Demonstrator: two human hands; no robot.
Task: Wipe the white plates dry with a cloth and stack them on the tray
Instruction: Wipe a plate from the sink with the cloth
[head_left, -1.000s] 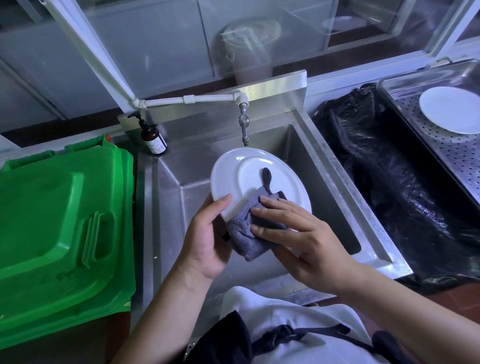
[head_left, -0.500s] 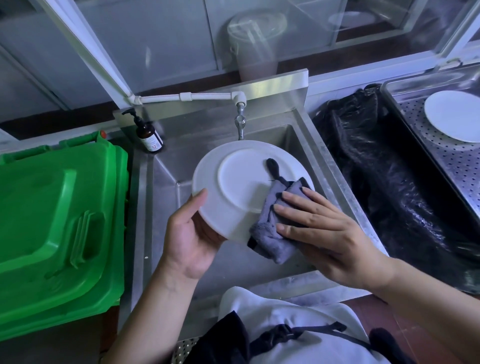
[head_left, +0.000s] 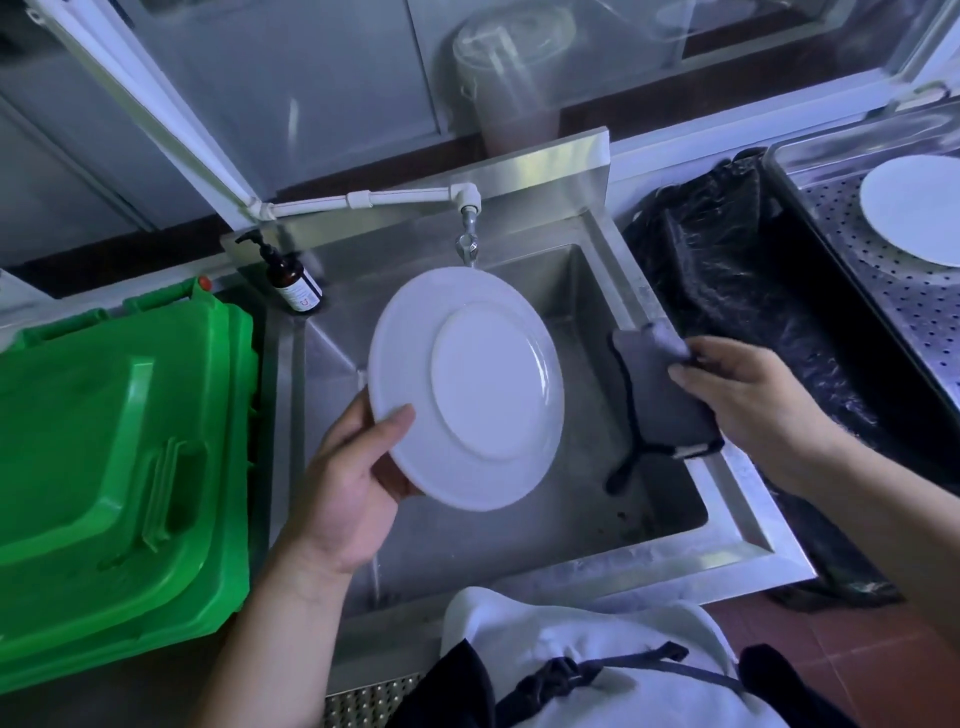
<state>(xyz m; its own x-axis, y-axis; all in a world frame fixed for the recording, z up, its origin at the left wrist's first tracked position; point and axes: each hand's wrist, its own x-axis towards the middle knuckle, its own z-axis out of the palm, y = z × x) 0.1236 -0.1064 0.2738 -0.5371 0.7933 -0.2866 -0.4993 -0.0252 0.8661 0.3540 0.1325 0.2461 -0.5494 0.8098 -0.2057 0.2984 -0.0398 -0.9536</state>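
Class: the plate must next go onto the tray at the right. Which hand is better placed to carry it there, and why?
Left. The left hand already grips the plate by its rim, though the tray lies across on the right. The right hand is nearer but full, holding the cloth.

1. You see a glazed, glossy white plate (head_left: 467, 389), smooth as ceramic;
2. your cloth (head_left: 660, 395) looks soft, matt grey, with a dark cord;
3. the sink (head_left: 748, 540) is brushed, dully shining steel;
4. the tray (head_left: 878, 291) is perforated metal;
5. the green bin lid (head_left: 119, 447) is smooth moulded plastic;
6. the black bag (head_left: 727, 291) is crinkled, shiny film.
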